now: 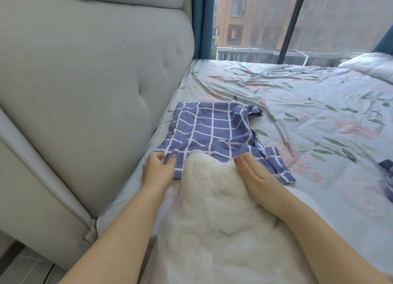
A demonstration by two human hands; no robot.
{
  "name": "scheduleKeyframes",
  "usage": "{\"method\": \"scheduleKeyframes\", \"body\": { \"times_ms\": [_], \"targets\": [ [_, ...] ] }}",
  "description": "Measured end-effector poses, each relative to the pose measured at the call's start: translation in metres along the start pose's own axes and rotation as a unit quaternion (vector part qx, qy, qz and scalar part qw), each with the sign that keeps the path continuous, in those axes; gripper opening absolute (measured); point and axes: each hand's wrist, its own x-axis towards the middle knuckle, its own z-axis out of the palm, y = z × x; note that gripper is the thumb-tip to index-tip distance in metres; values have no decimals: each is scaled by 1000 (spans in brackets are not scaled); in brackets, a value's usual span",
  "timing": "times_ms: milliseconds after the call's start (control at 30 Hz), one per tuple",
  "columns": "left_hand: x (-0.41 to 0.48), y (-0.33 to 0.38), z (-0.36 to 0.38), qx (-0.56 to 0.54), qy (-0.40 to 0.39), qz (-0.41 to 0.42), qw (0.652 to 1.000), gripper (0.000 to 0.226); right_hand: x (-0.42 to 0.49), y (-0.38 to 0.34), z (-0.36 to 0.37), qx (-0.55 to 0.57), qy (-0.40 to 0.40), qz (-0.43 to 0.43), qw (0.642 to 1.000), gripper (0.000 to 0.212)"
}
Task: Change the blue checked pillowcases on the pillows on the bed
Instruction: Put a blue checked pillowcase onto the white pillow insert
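Observation:
A blue checked pillowcase (212,130) lies flat on the bed beside the headboard, its open end toward me. A bare white pillow (214,215) lies in front of me with its far end just inside that opening. My left hand (158,171) pinches the near left edge of the pillowcase between thumb and fingers. My right hand (255,181) lies with straight fingers along the pillow's right side, fingertips at the pillowcase opening. A second piece of blue checked cloth (387,177) shows at the right edge.
The bed wears a wrinkled floral sheet (308,105). A padded grey headboard (85,81) stands on the left. Another white pillow (370,68) lies at the far right by the large window (255,22).

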Motion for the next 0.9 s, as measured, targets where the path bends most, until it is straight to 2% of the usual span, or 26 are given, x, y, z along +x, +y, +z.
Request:
{"method": "scheduleKeyframes", "body": {
  "times_ms": [133, 267, 333, 367, 400, 467, 567, 733, 800, 900],
  "targets": [
    [41, -22, -11, 36, 6, -48, 998, 53, 5, 0, 2, -54, -11, -14, 998, 69],
    [52, -23, -13, 54, 17, -66, 996, 62, 9, 3, 2, -67, -24, -15, 997, 80],
    [38, -11, -14, 36, 20, -54, 998, 41, 10, 5, 2, -64, -29, -21, 997, 85],
    [34, -6, -15, 39, 26, -44, 998, 29, 11, 5, 2, -62, -30, -23, 997, 86],
    [31, -5, -15, 55, 33, -28, 998, 27, 11, 6, 2, -61, -32, -21, 997, 88],
    [29, -5, -16, 133, 35, 29, 990, 18, 11, 7, 1, -60, -33, -21, 997, 88],
    [28, -9, -18, 275, 47, 111, 954, 12, 12, 8, 1, -59, -31, -25, 997, 85],
    [23, -8, -23, 400, 100, 172, 895, 7, 9, 8, 1, -65, -25, -28, 997, 78],
    [21, -4, -26, 414, 128, 196, 879, 8, 8, 7, 1, -68, -24, -28, 997, 78],
    [20, -2, -28, 368, 124, 248, 887, 11, 8, 7, 1, -71, -28, -27, 997, 84]
  ]
}}
